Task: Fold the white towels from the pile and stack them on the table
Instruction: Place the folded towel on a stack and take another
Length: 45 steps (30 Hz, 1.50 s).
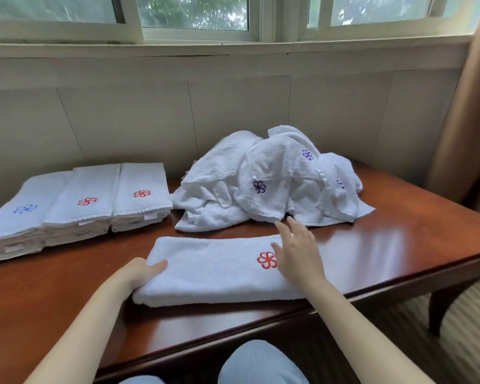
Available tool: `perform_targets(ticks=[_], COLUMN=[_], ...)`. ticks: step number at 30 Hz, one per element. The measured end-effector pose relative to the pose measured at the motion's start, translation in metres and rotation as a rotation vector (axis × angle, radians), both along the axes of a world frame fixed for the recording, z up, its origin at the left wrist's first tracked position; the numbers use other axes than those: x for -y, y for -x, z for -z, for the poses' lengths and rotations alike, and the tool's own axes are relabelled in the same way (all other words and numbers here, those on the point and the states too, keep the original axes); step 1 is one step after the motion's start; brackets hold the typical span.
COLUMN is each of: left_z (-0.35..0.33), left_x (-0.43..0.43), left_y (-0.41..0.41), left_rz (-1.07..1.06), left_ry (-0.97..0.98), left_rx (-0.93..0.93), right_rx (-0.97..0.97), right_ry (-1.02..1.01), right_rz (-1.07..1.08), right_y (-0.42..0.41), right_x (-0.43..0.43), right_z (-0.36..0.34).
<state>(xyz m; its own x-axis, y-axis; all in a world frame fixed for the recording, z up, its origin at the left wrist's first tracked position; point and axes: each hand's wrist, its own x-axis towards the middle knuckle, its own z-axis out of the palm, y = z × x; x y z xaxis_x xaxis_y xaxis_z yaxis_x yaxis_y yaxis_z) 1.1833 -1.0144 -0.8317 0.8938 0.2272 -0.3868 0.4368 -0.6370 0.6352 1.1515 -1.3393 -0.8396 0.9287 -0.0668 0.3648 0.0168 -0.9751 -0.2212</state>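
A white towel (214,268) with a red flower mark lies folded into a long strip on the wooden table (399,245), near its front edge. My left hand (139,273) grips the strip's left end, thumb on top and fingers tucked under. My right hand (297,250) rests flat on the strip's right end, fingers straight and spread. Behind it sits a loose pile of white towels (266,181) with purple flower marks. Three stacks of folded towels (78,206) stand side by side at the back left.
The table stands against a pale wall (233,106) under a window. A brown curtain (466,120) hangs at the right. The table's right edge and a curved leg (444,306) drop to striped carpet. My knees show below the front edge.
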Motion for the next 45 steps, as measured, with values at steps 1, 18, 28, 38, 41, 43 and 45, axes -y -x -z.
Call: perform_targets(ticks=[1, 18, 28, 38, 41, 43, 45], left_z=[0.0, 0.02, 0.034, 0.016, 0.012, 0.003, -0.01], left_x=[-0.004, -0.026, -0.006, -0.038, -0.05, -0.059, -0.073], left_y=[0.0, 0.013, 0.005, 0.023, 0.026, 0.028, 0.029], left_rz=[0.0, -0.386, -0.398, -0.109, -0.112, -0.077, -0.03], left_ry=[0.016, 0.449, 0.352, 0.557, 0.591, 0.586, 0.6], left_rx=[0.01, 0.34, 0.497, 0.35, 0.348, 0.386, 0.46], right_rx=[-0.063, -0.412, -0.508, -0.882, -0.907, -0.957, -1.004], right_ry=[0.0, 0.044, -0.384, -1.072, -1.181, -1.236, -1.302], right_rz=[-0.05, -0.137, -0.329, -0.637, -0.624, -0.676, -0.768], right_y=[0.0, -0.031, -0.042, -0.073, -0.083, -0.087, -0.089], right_x=[-0.008, -0.039, -0.125, -0.139, -0.155, -0.166, -0.177], right_z=[0.002, 0.016, 0.006, -0.002, -0.003, -0.008, -0.02])
